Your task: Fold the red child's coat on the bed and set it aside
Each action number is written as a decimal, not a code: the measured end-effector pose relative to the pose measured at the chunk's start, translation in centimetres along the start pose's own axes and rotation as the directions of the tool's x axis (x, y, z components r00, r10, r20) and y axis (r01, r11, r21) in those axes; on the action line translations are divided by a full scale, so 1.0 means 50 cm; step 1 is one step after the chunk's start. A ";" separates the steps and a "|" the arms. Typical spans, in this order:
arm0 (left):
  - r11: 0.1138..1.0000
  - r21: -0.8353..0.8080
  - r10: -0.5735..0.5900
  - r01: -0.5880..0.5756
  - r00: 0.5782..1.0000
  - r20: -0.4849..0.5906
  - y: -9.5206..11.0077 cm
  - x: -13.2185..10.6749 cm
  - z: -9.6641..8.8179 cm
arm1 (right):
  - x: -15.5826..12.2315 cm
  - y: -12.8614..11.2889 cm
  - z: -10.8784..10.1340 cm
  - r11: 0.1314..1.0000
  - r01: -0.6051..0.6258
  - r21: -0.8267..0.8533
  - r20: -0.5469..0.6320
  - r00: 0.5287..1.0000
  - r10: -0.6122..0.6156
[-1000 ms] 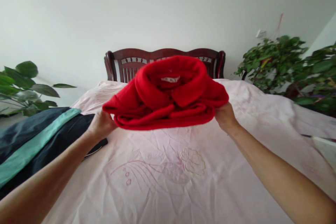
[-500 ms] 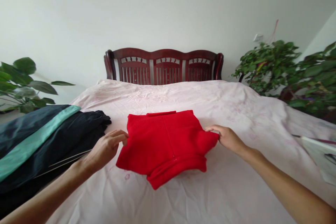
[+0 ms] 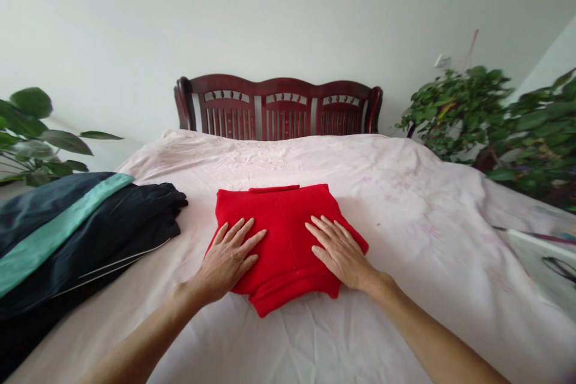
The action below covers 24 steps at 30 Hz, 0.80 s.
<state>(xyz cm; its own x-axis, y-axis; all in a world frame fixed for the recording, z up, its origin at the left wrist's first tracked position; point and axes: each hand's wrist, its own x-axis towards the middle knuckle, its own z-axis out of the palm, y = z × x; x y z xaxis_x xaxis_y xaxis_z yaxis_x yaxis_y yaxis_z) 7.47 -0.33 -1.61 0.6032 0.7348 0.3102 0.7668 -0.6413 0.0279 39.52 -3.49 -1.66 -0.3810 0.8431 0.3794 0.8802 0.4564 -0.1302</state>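
Note:
A folded red garment [image 3: 284, 216] lies on the pale pink bedsheet [image 3: 405, 204] in the middle of the bed. My left hand [image 3: 230, 258] rests flat on its left half with fingers spread, open. On the right half of the garment my right hand [image 3: 338, 252] presses down the same way, palm flat and fingers apart. Neither hand grips anything.
A dark navy garment with a teal stripe [image 3: 67, 228] lies heaped at the bed's left side. A dark wooden headboard [image 3: 276, 108] stands at the far end. Leafy plants stand at the left [image 3: 31, 138] and right [image 3: 495, 120]. A pale object [image 3: 540, 252] lies at the right edge.
The red garment was held up in both hands, then laid down on the sheet. Both hands let go of its edges and now lie flat on top of it.

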 end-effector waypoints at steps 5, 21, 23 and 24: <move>0.990 -0.084 -0.118 0.110 0.989 -0.091 0.039 -0.010 -0.021 | 0.007 -0.011 -0.024 0.993 -0.029 0.110 -0.049 0.998 0.035; 0.934 -0.348 -0.116 0.082 0.990 -0.076 0.163 -0.054 -0.030 | 0.062 -0.104 -0.077 0.930 0.354 0.097 0.098 0.927 -0.363; 0.922 -0.376 -0.125 0.097 0.991 -0.050 0.162 -0.049 -0.034 | 0.055 -0.106 -0.081 0.967 0.233 0.102 0.035 0.971 -0.238; 0.915 -0.390 -0.128 0.101 0.991 -0.043 0.162 -0.047 -0.038 | 0.049 -0.108 -0.086 0.978 0.154 0.140 0.001 0.988 -0.156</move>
<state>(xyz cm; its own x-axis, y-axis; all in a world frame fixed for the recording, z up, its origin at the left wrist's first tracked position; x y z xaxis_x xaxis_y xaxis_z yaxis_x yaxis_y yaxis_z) 11.83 -7.67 -0.33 0.4903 0.8006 0.3444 0.6773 -0.5987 0.4277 35.04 -5.11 3.89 -0.5136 0.7621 0.3943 0.7627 0.6160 -0.1970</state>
